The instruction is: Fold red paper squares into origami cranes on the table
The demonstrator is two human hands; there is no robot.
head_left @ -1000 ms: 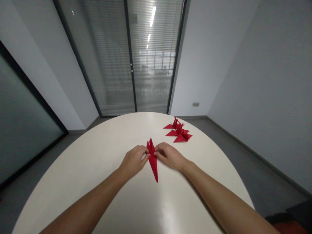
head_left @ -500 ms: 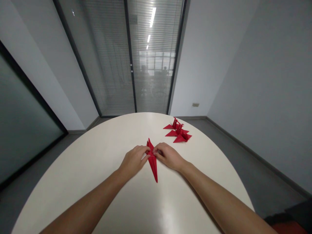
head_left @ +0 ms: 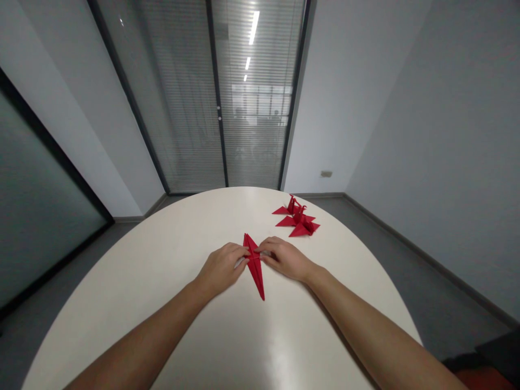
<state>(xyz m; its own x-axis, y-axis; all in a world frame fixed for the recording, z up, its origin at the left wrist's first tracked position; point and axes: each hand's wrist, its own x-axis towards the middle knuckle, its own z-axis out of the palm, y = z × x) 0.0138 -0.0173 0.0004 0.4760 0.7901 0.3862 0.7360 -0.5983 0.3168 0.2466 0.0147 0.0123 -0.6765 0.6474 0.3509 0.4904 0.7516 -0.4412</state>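
A long, narrow piece of folded red origami paper (head_left: 255, 273) lies at the middle of the round white table, one tip pointing toward me and the other away. My left hand (head_left: 225, 265) is closed on its left edge, thumb below and fingers above. On the opposite edge, my right hand (head_left: 284, 257) pinches the paper near its middle. Fingertips partly cover the paper's centre, so the small folds there are hard to make out.
Several folded red paper cranes (head_left: 298, 219) sit close together near the table's far right edge. The round white table (head_left: 162, 254) reaches toward a glass door with blinds (head_left: 255, 146). A dark and red object (head_left: 479, 374) shows at the lower right.
The far end of the folded paper has shifted slightly left and looks wider. Its near tip has moved slightly up and right. My right fingers have straightened a little along its edge.
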